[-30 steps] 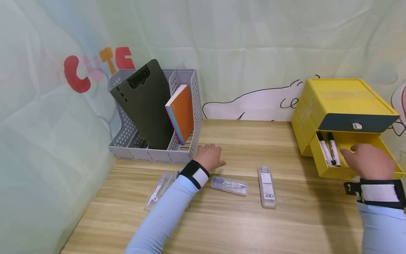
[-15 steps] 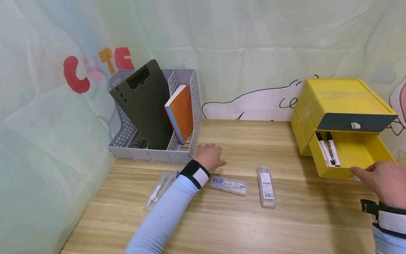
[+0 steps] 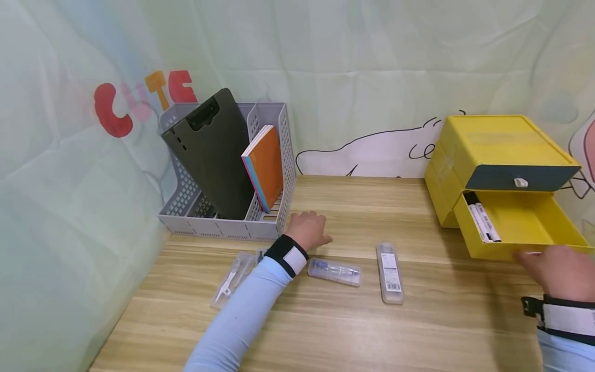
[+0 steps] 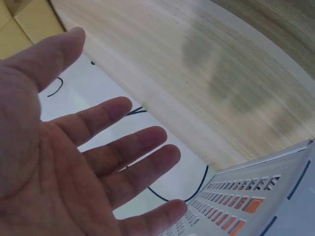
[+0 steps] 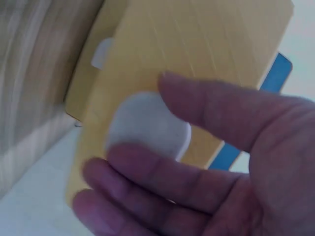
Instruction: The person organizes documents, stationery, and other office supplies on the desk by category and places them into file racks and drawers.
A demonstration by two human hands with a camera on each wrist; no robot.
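My left hand (image 3: 307,231) hovers or rests by the front right corner of the grey file organizer (image 3: 223,227), its fingers spread and holding nothing in the left wrist view. At the right, my right hand (image 3: 562,271) is at the front of the pulled-out yellow drawer (image 3: 525,251). In the right wrist view, thumb and forefinger lie around the drawer's white round knob (image 5: 150,123), slightly blurred. Two white markers (image 3: 483,222) with black caps lie side by side along the drawer's left wall.
A clear case with blue pens (image 3: 334,272), a labelled clear case (image 3: 390,274) and another case (image 3: 232,279), partly behind the left arm, lie on the wooden table. The organizer holds a black clipboard (image 3: 218,155) and orange notebook (image 3: 267,165). The upper drawer (image 3: 492,177) is closed.
My right hand has come out of the drawer and down to its front knob. The two markers have shifted closer together. My left hand has stayed in place.
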